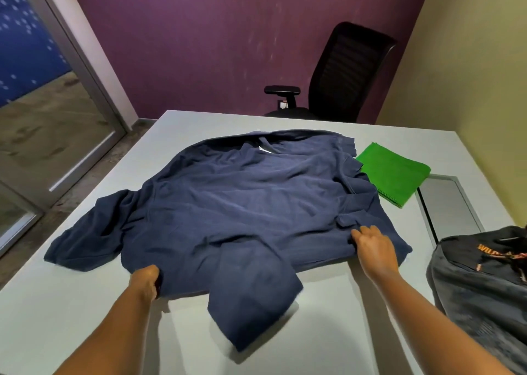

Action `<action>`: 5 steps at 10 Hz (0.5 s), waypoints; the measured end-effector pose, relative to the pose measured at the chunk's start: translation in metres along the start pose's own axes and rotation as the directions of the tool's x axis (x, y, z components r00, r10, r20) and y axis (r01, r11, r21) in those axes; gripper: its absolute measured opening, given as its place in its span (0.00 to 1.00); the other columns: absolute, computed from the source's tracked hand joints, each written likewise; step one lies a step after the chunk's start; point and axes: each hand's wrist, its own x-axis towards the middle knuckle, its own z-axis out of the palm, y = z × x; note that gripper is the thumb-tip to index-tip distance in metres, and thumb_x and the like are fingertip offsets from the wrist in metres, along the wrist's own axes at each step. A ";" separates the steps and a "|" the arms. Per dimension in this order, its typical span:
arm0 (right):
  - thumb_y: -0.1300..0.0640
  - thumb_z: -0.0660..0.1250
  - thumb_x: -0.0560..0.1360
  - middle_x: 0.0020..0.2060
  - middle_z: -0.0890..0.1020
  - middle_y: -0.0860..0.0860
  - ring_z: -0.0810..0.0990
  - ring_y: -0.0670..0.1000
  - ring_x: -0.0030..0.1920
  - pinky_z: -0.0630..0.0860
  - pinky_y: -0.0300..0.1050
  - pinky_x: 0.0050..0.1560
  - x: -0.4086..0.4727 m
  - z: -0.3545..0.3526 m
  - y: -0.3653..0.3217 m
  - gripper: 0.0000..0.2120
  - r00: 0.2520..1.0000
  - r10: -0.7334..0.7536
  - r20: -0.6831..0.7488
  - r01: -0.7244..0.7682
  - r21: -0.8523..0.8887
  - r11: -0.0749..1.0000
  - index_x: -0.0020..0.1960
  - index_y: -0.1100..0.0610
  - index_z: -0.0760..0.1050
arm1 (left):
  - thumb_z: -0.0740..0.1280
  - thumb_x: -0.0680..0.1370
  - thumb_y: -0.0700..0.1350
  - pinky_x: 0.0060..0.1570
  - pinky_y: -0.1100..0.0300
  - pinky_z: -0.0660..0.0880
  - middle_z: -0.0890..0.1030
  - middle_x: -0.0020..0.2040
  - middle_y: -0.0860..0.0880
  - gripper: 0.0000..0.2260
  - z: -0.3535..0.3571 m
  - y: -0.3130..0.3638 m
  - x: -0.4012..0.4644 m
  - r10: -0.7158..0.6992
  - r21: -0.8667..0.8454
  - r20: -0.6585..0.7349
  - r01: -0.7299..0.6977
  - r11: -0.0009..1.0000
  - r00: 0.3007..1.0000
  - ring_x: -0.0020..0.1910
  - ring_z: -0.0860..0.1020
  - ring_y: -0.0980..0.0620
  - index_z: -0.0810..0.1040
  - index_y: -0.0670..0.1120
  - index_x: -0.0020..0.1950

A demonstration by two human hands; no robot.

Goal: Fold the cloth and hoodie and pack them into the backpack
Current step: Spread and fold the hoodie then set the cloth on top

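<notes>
We see a large navy-blue fabric hoodie [242,203] spread flat across the pale desk [328,332], one sleeve stretched out to the left and the other folded across its near hem. Just beside its far right edge lies a bright green cloth [395,175], folded into a neat square. A dark grey soft backpack [482,283] sits at the desk's right edge.

bare table [328,326] between hoodie [242,203], backpack [482,286]
</notes>
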 end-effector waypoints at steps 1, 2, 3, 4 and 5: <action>0.72 0.73 0.56 0.25 0.75 0.55 0.77 0.59 0.27 0.69 0.46 0.24 0.000 -0.004 0.004 0.10 0.992 -0.043 -0.117 0.039 -0.035 0.999 0.30 0.60 0.75 | 0.61 0.76 0.35 0.71 0.50 0.59 0.60 0.75 0.41 0.29 -0.011 0.000 0.021 -0.039 -0.557 -0.096 -0.021 0.830 0.995 0.73 0.60 0.42 0.57 0.41 0.76; 0.65 0.55 0.65 0.29 0.76 0.51 0.77 0.56 0.32 0.70 0.47 0.33 -0.006 -0.001 0.007 0.12 0.961 -0.143 -0.238 0.146 -0.005 0.989 0.35 0.56 0.75 | 0.61 0.78 0.39 0.70 0.46 0.58 0.63 0.71 0.36 0.25 -0.010 -0.013 0.008 0.330 0.364 -0.397 -0.183 0.913 0.857 0.71 0.61 0.37 0.59 0.40 0.73; 0.64 0.54 0.63 0.31 0.76 0.49 0.76 0.54 0.34 0.68 0.45 0.34 -0.008 -0.004 0.010 0.12 0.944 -0.185 -0.271 0.209 0.062 0.976 0.36 0.55 0.75 | 0.66 0.75 0.41 0.58 0.45 0.68 0.75 0.58 0.36 0.17 0.004 -0.020 0.000 0.649 0.584 -0.005 -0.525 0.619 0.761 0.60 0.72 0.36 0.70 0.40 0.63; 0.55 0.56 0.65 0.32 0.75 0.48 0.76 0.53 0.35 0.64 0.43 0.37 -0.015 -0.003 0.010 0.07 0.927 -0.310 -0.210 0.349 0.186 0.918 0.37 0.53 0.72 | 0.68 0.68 0.60 0.51 0.58 0.70 0.77 0.51 0.48 0.24 0.026 -0.029 -0.036 0.290 0.523 0.575 -0.617 0.588 0.765 0.54 0.75 0.47 0.76 0.46 0.56; 0.42 0.59 0.67 0.37 0.77 0.47 0.78 0.52 0.40 0.66 0.43 0.41 -0.021 0.000 0.004 0.15 0.916 -0.400 0.026 0.387 0.200 0.900 0.44 0.51 0.75 | 0.72 0.68 0.57 0.63 0.57 0.66 0.70 0.63 0.48 0.36 0.034 -0.036 -0.035 0.093 0.613 0.704 -0.670 0.419 0.704 0.65 0.69 0.49 0.65 0.47 0.71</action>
